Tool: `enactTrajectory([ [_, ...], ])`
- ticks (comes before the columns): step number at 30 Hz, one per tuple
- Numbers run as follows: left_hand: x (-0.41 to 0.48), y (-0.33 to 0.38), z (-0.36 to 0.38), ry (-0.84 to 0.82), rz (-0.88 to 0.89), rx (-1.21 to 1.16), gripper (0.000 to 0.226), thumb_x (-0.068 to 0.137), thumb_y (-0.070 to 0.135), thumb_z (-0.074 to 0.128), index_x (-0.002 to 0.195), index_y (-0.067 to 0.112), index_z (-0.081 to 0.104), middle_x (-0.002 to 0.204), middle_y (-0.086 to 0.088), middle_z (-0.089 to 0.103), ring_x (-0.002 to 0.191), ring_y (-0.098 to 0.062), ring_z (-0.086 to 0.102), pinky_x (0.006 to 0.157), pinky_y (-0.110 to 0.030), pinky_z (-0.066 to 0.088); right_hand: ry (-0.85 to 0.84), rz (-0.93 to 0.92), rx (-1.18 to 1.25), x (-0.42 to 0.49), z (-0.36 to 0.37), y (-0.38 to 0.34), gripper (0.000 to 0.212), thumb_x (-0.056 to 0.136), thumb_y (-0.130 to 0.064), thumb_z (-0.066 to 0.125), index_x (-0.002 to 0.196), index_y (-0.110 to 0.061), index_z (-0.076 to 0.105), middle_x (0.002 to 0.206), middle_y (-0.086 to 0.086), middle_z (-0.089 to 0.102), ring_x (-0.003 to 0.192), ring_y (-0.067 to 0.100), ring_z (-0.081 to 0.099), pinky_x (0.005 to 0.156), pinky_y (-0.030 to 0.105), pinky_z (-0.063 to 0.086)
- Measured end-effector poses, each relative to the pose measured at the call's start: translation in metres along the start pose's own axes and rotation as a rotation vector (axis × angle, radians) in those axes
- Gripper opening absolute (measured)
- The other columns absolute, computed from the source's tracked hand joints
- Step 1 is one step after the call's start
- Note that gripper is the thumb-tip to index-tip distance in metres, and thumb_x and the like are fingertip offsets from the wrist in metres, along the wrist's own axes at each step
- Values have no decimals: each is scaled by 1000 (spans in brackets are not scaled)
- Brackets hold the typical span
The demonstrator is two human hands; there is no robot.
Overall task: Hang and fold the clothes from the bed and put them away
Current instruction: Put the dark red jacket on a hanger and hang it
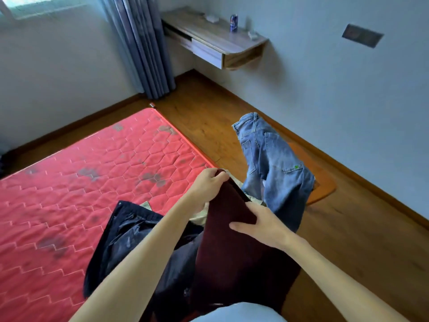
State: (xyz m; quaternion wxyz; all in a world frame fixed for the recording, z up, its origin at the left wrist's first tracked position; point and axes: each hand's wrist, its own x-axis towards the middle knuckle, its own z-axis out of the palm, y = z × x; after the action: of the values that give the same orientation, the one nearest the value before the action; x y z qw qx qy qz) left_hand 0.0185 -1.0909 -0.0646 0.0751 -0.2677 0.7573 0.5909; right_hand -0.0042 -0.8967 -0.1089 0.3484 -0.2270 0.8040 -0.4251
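Your left grip (210, 182) pinched the maroon garment's (232, 252) top corner above the near corner of the red mattress (92, 170); your right grip (262, 226) lay flat, unclenched, on its edge. Jeans (274, 159) sat just beside the mattress.

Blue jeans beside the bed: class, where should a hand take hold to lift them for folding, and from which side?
Grip the blue jeans at the waistband, their far end, exposed and uppermost. Probably come from the right, over the floor: the legs trail toward the bed corner.
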Motion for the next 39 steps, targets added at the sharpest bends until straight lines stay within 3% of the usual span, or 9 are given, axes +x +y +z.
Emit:
enactTrajectory([
  [7, -50, 57, -48, 119, 159, -439, 10, 96, 18, 57, 96, 8, 60, 79, -11, 55, 67, -18, 61, 56, -28, 50, 165, -66, -132, -5, 39, 19, 87, 52, -57, 88, 128, -43, 46, 121, -21, 59, 114, -2, 56, 97, 20, 46],
  [12, -84, 102, -100, 258, 236, -669, 12, 97, 23, 59, 96, 11, 61, 77, -8, 61, 64, -14, 64, 71, -33, 56, -7, 188, -269, 12, 37, 43, 135, 28, -104, 44, 135, -23, 52, 134, -6, 57, 127, 12, 52, 108, 29, 41],
  [17, -105, 130, -127, 235, 341, -904, 10, 100, 18, 56, 98, 8, 56, 91, -15, 59, 74, -20, 65, 82, -38, 59, -309, 130, -577, 26, 76, 14, 147, 48, -62, 88, 158, -22, -1, 165, 1, 8, 152, 23, 9, 124, 42, 11],
  [20, -114, 143, -135, 236, 397, -947, 13, 100, 18, 55, 100, 4, 54, 98, -20, 55, 75, -23, 65, 74, -38, 61, -161, 141, -874, 39, 117, 19, 149, 58, -55, 88, 156, -13, -16, 165, 14, -1, 153, 32, 1, 123, 48, 3],
  [23, -129, 155, -145, 244, 443, -973, 16, 99, 17, 56, 106, 2, 55, 93, -18, 58, 73, -23, 67, 64, -34, 61, 128, 128, -703, 56, 135, 18, 143, 48, -57, 91, 152, -5, 8, 141, 21, 48, 134, 36, 46, 113, 46, 36],
  [26, -144, 165, -163, 228, 501, -952, 31, 99, 20, 57, 120, -3, 55, 99, -20, 59, 77, -24, 67, 67, -32, 59, 334, 158, -216, 85, 114, 1, 120, 59, -51, 88, 149, -6, 25, 136, 12, 47, 129, 31, 47, 108, 44, 41],
  [31, -165, 177, -183, 294, 514, -804, 19, 94, 29, 61, 103, 13, 56, 83, -8, 62, 74, -21, 66, 74, -34, 60, 38, 245, 1134, 112, 58, -46, 73, 58, -58, 83, 116, -15, 69, 109, 4, 72, 102, 23, 63, 93, 40, 45],
  [35, -168, 175, -176, 300, 452, -713, 19, 90, 33, 65, 96, 15, 62, 76, -4, 65, 69, -18, 65, 72, -32, 58, 28, 227, 931, 131, 73, -65, 26, 82, -39, 76, 84, -13, 71, 66, 1, 64, 59, 10, 61, 71, 30, 49],
  [39, -169, 163, -188, 336, 417, -677, 25, 86, 35, 69, 102, 17, 61, 82, -2, 64, 78, -18, 64, 81, -34, 56, 44, 232, 812, 149, 95, -80, 21, 94, -16, 65, 93, 4, 69, 78, 14, 70, 60, 17, 64, 52, 25, 51],
])
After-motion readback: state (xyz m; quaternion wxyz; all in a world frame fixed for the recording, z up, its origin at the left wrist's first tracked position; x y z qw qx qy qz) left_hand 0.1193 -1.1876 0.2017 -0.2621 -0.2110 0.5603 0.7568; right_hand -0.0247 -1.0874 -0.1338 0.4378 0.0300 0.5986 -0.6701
